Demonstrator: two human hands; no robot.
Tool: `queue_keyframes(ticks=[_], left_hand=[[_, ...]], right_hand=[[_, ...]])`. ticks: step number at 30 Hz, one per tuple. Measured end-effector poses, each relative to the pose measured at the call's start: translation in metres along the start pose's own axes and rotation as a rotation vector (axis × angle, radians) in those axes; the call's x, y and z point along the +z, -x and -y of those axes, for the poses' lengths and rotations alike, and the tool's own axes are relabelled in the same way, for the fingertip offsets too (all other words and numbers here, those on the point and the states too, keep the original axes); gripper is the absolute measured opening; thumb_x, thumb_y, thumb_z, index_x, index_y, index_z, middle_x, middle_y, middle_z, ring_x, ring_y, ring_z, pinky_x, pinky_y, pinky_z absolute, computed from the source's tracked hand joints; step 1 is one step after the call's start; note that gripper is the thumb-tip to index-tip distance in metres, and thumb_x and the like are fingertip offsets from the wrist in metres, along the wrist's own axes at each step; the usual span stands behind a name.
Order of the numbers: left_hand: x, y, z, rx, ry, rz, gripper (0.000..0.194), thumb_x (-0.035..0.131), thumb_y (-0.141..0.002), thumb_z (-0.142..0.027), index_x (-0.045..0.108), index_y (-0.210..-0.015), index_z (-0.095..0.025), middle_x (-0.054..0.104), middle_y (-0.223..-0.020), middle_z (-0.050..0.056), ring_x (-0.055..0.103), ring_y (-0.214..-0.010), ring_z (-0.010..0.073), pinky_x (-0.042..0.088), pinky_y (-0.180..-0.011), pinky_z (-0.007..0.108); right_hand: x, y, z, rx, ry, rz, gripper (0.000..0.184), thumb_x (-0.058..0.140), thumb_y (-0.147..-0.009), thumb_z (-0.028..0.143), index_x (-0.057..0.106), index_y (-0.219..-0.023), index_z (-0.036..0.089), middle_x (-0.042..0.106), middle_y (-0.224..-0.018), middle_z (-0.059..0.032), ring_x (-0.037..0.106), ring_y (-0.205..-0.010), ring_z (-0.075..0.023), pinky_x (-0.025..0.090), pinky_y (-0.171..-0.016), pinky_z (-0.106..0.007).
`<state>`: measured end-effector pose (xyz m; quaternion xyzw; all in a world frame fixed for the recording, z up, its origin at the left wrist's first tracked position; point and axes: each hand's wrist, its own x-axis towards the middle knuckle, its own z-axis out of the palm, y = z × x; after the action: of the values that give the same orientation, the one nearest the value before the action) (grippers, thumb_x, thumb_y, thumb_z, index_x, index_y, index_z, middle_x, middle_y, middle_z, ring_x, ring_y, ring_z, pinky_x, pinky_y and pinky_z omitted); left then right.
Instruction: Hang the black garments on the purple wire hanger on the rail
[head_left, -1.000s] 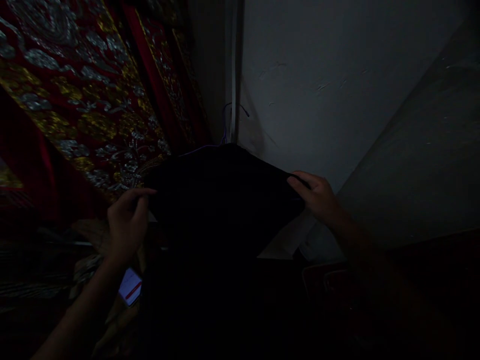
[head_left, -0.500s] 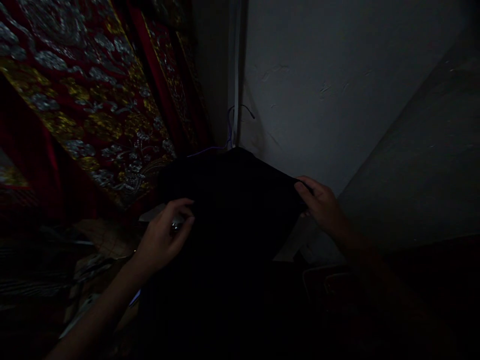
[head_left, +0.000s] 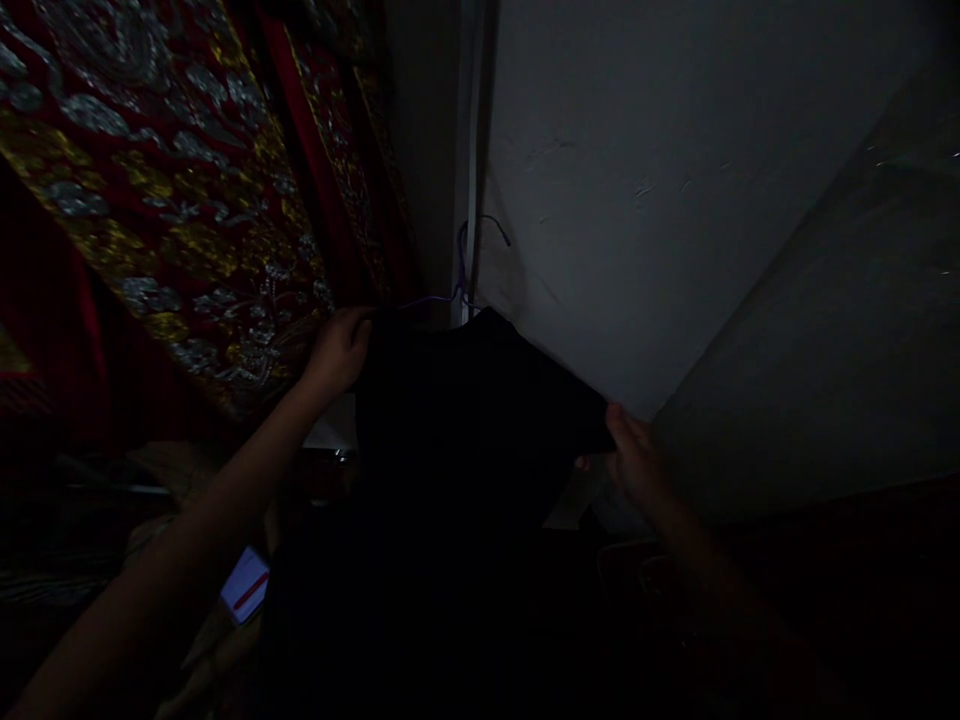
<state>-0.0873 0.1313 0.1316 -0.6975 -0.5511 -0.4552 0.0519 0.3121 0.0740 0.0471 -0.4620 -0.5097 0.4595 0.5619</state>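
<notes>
A black shirt hangs in front of me on a thin purple wire hanger, whose hook rises above the collar. At the shirt's upper left, my left hand is closed on the shoulder, fingertips partly hidden by the dark cloth. Lower on the other side, my right hand pinches the sleeve edge and holds it out to the right. The lower part of the shirt melts into the darkness, so its hem cannot be made out.
Red cloth with gold and silver embroidery hangs at the left. A pale vertical strip runs beside the grey wall. Low at the left lies a small white and red item among dim clutter.
My left hand has risen from beside the shirt's chest and closed on its left shoulder. My right hand has moved down with the sleeve, and the collar sits slightly lower.
</notes>
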Motion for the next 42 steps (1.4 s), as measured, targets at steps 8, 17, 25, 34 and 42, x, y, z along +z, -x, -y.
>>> queue_keyframes(ticks=[8,17,25,34,42], left_hand=[[0.011,-0.011,-0.047,0.082,0.097,-0.012,0.031,0.044,-0.097,-0.023,0.07,-0.111,-0.016,0.073,-0.114,0.009,0.066,-0.109,0.0237,0.048,-0.101,0.037],[0.008,-0.002,-0.044,0.074,0.089,0.019,0.033,0.047,-0.099,-0.036,0.069,-0.112,-0.015,0.074,-0.113,0.011,0.067,-0.106,0.025,0.049,-0.098,0.038],[0.005,-0.007,-0.056,0.002,0.142,0.011,0.039,0.042,-0.101,-0.046,0.066,-0.111,-0.017,0.072,-0.11,0.008,0.065,-0.102,0.0246,0.048,-0.094,0.036],[0.013,0.03,-0.052,0.077,0.424,0.216,0.032,0.05,-0.098,-0.048,0.064,-0.098,-0.019,0.069,-0.102,0.008,0.065,-0.108,0.0255,0.049,-0.097,0.038],[-0.013,0.072,-0.123,0.151,0.773,0.556,0.036,0.055,-0.098,-0.051,0.076,-0.11,-0.025,0.073,-0.125,0.01,0.059,-0.132,0.031,0.044,-0.115,0.048]], right_hand=[[0.014,-0.008,-0.027,0.086,-0.188,0.014,0.039,0.071,-0.075,0.062,0.065,-0.08,0.024,0.071,-0.07,-0.0041,0.065,-0.058,-0.021,0.051,-0.044,-0.03],[-0.003,-0.02,0.034,-0.138,-0.156,-0.072,0.042,0.064,-0.084,0.064,0.07,-0.105,0.028,0.077,-0.108,-0.0073,0.07,-0.113,-0.0302,0.06,-0.088,-0.045],[0.026,-0.025,0.103,-0.305,-0.155,-0.068,0.05,0.059,-0.089,0.065,0.072,-0.116,0.024,0.075,-0.11,-0.011,0.069,-0.113,-0.0315,0.06,-0.089,-0.044],[0.058,0.059,0.104,-0.434,0.262,1.143,0.027,0.071,-0.092,0.039,0.077,-0.114,0.024,0.074,-0.111,-0.0074,0.071,-0.101,-0.019,0.054,-0.091,-0.034],[0.053,-0.012,0.027,-0.501,0.358,0.299,0.047,0.067,-0.09,0.047,0.062,-0.133,0.029,0.059,-0.14,-0.0097,0.059,-0.123,-0.0263,0.048,-0.105,-0.044]])
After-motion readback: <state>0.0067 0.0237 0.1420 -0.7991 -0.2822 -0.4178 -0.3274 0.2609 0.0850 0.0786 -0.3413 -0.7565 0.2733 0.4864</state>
